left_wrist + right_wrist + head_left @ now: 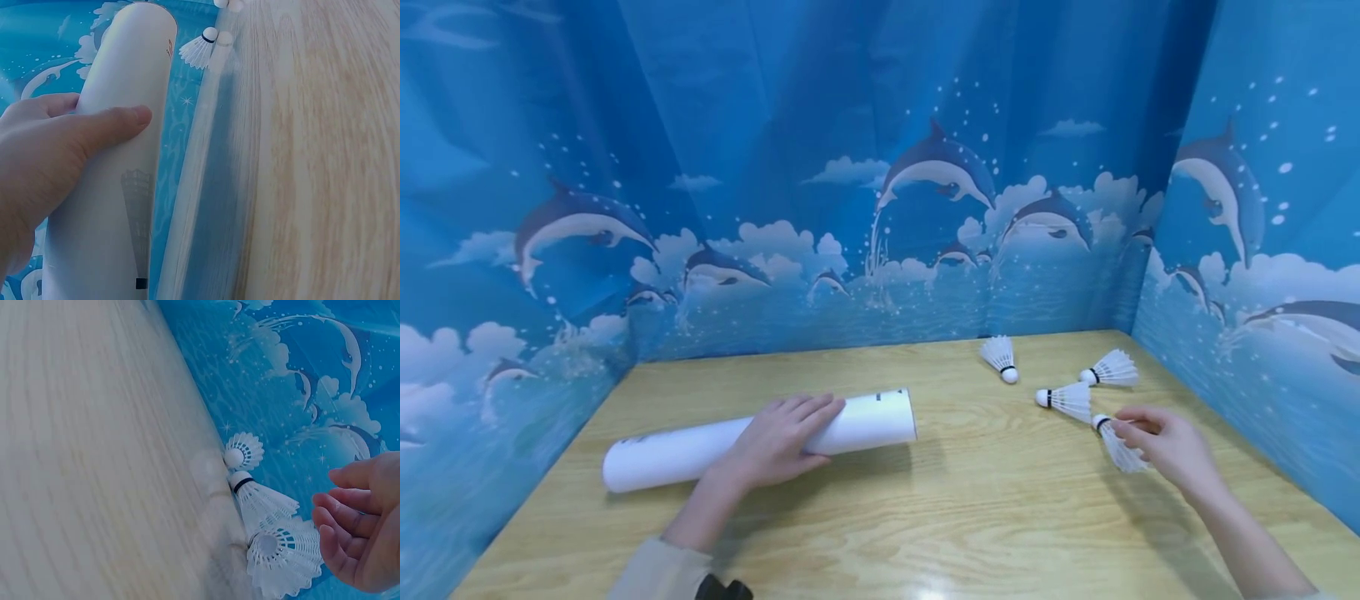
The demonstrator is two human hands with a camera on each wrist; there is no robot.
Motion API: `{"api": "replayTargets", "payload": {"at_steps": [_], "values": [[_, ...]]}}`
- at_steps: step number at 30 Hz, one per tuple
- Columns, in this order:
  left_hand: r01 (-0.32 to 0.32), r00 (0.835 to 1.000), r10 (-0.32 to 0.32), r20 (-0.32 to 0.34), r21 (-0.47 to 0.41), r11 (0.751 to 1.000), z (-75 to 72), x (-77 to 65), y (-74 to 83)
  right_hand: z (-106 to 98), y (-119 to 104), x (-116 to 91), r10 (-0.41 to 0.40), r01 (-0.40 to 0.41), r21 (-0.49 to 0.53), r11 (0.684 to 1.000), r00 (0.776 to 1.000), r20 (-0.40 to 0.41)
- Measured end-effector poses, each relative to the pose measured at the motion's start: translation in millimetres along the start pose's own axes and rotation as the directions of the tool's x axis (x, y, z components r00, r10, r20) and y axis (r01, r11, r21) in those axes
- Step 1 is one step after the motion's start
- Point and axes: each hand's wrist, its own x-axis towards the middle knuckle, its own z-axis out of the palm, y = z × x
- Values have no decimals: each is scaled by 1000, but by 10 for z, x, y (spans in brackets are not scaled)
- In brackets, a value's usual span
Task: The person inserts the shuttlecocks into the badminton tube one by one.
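My left hand (786, 442) grips a long white shuttlecock tube (868, 421), fingers over its top and thumb along the near side. In the left wrist view the thumb lies across the tube (115, 200), which bears a grey printed shuttlecock. The right hand (1165, 446) hovers by the nearest shuttlecock (1122, 446), overlapping its feather skirt in the head view. Seen from the right wrist, that hand (362, 525) has loosely bent fingers with nothing between them, and stands apart from the shuttlecocks. A second shuttlecock (1067, 400) lies just behind the nearest one.
Two more shuttlecocks lie farther back, one shuttlecock (1112, 369) at the right and another shuttlecock (1000, 358) near the rear edge. Blue dolphin-printed curtains (820, 167) wall in the wooden table (955, 517) at the back and sides.
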Motion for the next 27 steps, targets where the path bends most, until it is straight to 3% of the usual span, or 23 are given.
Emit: {"api": "replayTargets", "payload": {"at_steps": [19,27], "values": [[12,999,-12,33,5,1000,9,-6,-7,-38,143,-1,-13,5,-167,986,999,-49],[12,1000,-12,22,-6,1000,22,-14,-4,-7,173,16,-20,-11,-243,970,992,-127]]}}
